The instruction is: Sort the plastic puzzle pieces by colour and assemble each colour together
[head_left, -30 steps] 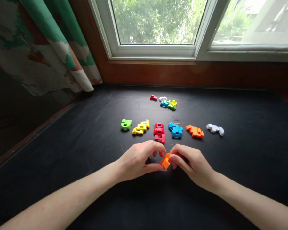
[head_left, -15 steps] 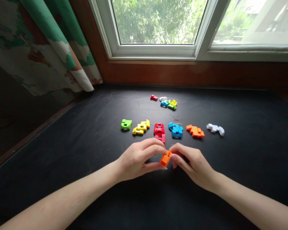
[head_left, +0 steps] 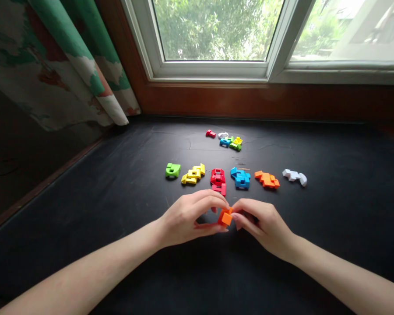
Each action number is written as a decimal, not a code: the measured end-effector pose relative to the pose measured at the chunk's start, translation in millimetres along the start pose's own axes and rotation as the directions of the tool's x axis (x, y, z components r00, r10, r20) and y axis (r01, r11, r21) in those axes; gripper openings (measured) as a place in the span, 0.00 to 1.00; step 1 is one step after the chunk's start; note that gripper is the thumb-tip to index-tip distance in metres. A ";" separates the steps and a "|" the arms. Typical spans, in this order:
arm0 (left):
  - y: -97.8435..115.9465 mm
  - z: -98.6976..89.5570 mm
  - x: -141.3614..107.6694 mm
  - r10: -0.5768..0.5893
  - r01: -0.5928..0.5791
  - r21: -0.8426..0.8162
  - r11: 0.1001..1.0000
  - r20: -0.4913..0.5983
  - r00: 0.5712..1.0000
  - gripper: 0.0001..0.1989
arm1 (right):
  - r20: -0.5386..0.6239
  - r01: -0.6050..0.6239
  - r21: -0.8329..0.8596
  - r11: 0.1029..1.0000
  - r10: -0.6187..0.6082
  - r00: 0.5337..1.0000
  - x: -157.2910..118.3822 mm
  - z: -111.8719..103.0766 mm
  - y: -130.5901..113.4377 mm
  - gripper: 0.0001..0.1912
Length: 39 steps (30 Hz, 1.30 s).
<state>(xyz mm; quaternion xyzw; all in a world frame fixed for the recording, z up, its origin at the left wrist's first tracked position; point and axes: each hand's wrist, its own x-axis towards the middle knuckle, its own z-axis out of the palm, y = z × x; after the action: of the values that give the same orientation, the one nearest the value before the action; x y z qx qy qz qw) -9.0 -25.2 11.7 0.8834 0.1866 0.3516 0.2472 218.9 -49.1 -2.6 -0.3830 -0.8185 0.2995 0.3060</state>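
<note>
Between my two hands is a small orange toy car (head_left: pixel 226 218). The thumb and fingers of my left hand (head_left: pixel 192 215) close on its left side. My right hand (head_left: pixel 264 223) pinches its right edge with thumb and forefinger. Just beyond my left fingers lie red toy cars (head_left: pixel 218 176), bunched together. Blue toy cars (head_left: pixel 240 178) and orange toy cars (head_left: pixel 267 180) sit in clusters to the right of them. Yellow toy cars (head_left: pixel 193 174) and a green toy car (head_left: pixel 173 170) rest to the left.
White toy cars (head_left: pixel 294 176) end the row on the right. Farther back are a lone red car (head_left: pixel 210 134) and a mixed cluster with a blue car (head_left: pixel 224 142). A window (head_left: pixel 213 70) borders the black tabletop (head_left: pixel 118 183); a curtain (head_left: pixel 95 78) hangs at left.
The orange toy car has turned between my fingers, so a different face points toward me. Both hands stay nearly in place; the other cars have not moved.
</note>
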 end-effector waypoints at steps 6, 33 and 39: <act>0.8 -0.5 -1.5 -0.014 0.014 -0.002 1.000 0.023 1.000 0.16 | -0.010 0.031 -0.058 0.998 -0.031 0.999 -1.0 0.8 1.5 0.08; -2.2 1.8 -3.5 -0.117 0.117 0.016 0.993 0.002 0.993 0.17 | 0.039 -0.035 0.120 0.992 0.031 0.999 3.6 -5.8 -6.2 0.24; -2.2 2.5 -3.9 -0.140 0.139 0.027 0.990 0.032 0.990 0.18 | 0.012 -0.051 0.068 0.996 0.050 0.999 1.0 -2.3 -8.4 0.16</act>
<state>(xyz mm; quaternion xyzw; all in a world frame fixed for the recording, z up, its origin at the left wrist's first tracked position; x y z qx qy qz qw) -10.2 -26.2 6.8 0.8772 0.2480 0.3159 0.2632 216.3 -52.2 5.2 -0.3912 -0.7994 0.3369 0.3072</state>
